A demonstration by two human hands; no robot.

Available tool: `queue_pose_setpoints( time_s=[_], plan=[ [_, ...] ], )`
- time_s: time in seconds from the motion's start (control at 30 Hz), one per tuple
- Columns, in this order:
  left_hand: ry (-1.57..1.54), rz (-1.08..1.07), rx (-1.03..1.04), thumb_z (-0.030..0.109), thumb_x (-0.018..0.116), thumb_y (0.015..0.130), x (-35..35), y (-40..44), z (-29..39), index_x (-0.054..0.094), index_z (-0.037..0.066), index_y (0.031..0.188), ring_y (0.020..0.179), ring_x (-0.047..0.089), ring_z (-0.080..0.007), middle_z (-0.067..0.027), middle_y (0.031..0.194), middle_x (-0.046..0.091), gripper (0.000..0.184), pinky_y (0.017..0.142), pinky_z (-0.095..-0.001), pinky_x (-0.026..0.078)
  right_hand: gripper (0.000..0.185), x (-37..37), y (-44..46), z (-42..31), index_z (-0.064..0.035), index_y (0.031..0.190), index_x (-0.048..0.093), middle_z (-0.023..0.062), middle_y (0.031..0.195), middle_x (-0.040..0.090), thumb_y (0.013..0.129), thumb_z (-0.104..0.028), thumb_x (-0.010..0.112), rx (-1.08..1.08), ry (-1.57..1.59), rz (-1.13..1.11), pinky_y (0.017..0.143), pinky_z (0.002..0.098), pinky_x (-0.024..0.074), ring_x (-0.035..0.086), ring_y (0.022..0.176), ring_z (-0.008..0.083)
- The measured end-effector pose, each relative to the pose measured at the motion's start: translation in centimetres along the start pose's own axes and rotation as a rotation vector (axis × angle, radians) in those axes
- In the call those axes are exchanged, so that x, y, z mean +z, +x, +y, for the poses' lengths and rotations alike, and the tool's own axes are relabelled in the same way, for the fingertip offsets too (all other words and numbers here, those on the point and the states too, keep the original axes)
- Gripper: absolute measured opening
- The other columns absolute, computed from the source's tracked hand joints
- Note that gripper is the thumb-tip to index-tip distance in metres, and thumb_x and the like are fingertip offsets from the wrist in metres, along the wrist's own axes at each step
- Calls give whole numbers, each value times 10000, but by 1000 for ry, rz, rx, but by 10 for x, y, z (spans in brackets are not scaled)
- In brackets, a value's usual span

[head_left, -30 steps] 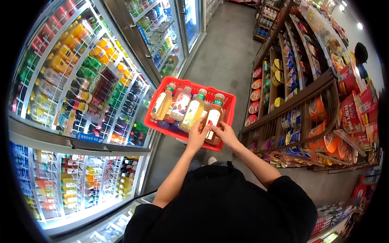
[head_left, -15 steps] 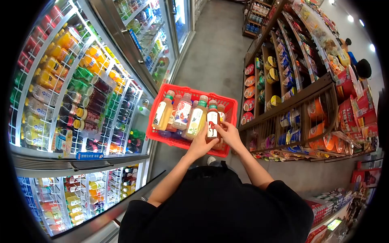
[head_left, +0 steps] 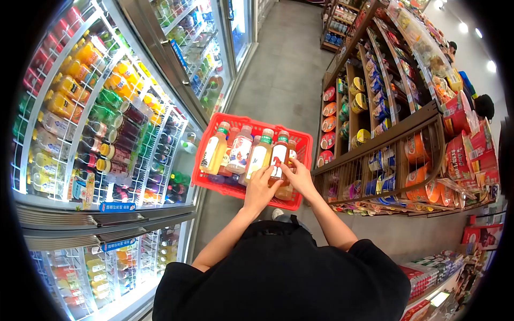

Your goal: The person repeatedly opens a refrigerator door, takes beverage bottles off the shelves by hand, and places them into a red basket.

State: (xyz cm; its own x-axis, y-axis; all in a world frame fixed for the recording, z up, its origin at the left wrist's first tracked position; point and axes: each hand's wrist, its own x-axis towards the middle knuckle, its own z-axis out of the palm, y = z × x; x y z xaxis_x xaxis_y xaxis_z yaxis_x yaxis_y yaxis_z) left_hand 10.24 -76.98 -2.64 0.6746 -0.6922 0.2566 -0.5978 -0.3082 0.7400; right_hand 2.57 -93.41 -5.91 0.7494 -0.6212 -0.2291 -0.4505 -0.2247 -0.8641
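**Nearer fridge door (head_left: 113,259) has swung in beside the person**

Since the earlier frame that door has moved toward its neighbour, and the brown bottle (head_left: 279,154) has shifted slightly. The person's left hand (head_left: 260,188) and right hand (head_left: 297,177) are closed around this bottle from both sides, fingers over its label. It leans, cap away from the person, in the right part of the red basket (head_left: 304,144), just beside a yellow bottle (head_left: 258,156); its base is hidden.

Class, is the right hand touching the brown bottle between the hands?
Touching: the head view shows the right hand with fingertips on the brown bottle.
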Motion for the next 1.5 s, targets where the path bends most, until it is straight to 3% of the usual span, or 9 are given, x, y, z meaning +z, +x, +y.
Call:
queue_pose_setpoints(
  time_s=[0.23,0.37,0.6,0.67,0.97,1.03,1.1,1.4,1.5],
  plan=[
    [25,0,-38,273,776,817,5,-9,7,555,1,1308,1166,553,-375,-207,1292,525,603,974,-432,473,599,-6,-19,3,57,1291,570,223,1092,649,926,-413,636,-1,65,53,873,366,508,653,965,285],
    [85,31,-74,241,759,833,7,-21,16,568,28,1306,1201,517,-370,-197,1306,518,552,1009,-438,437,485,-5,-20,35,19,1310,565,185,1105,645,962,-315,616,-95,135,62,826,351,525,664,923,226],
    [71,140,-145,188,737,844,13,-37,30,568,55,1317,1207,512,-365,-178,1302,527,520,1019,-434,427,397,-31,-44,11,-9,1333,542,118,1140,636,991,-208,579,-91,329,-51,786,298,536,649,911,142],
    [61,171,-176,183,731,847,16,-40,34,567,53,1318,1208,514,-362,-177,1303,526,515,1020,-429,427,414,-34,-41,16,-39,1383,502,85,1155,629,1021,-233,549,-192,313,-75,691,255,530,630,918,121],
    [34,347,-361,200,690,892,22,-81,48,570,47,1325,1191,553,-329,-154,1274,550,475,1018,-402,439,352,-47,-51,14,-31,1323,550,86,1153,618,1030,-224,524,-258,500,-217,779,259,509,622,966,133],
    [34,410,-372,167,684,899,24,-95,51,573,58,1331,1087,587,-262,-135,1231,574,460,886,-341,495,343,-44,-54,20,-21,1319,549,76,1134,609,1030,-204,526,-256,537,-255,751,242,494,608,961,120],
    [-51,401,-449,170,669,902,21,-109,57,562,55,1327,1181,549,-328,-150,1245,565,453,1007,-397,443,337,-40,-59,22,-17,1315,551,75,1127,609,1028,-193,526,-297,556,-274,748,239,491,608,948,118],
    [-103,459,-506,180,649,911,-19,-157,59,549,64,1343,1171,554,-336,-154,1246,563,458,996,-391,447,313,2,-99,-16,3,1291,560,82,1130,605,1021,-150,517,-361,530,-521,759,232,477,603,913,119],
    [-95,504,-476,176,651,916,-39,-173,57,551,69,1345,1124,581,-303,-142,1231,573,453,944,-376,477,332,22,-115,-33,-4,1311,541,84,1151,598,1023,-167,517,-393,538,-545,776,242,480,599,943,127]
  ],
)
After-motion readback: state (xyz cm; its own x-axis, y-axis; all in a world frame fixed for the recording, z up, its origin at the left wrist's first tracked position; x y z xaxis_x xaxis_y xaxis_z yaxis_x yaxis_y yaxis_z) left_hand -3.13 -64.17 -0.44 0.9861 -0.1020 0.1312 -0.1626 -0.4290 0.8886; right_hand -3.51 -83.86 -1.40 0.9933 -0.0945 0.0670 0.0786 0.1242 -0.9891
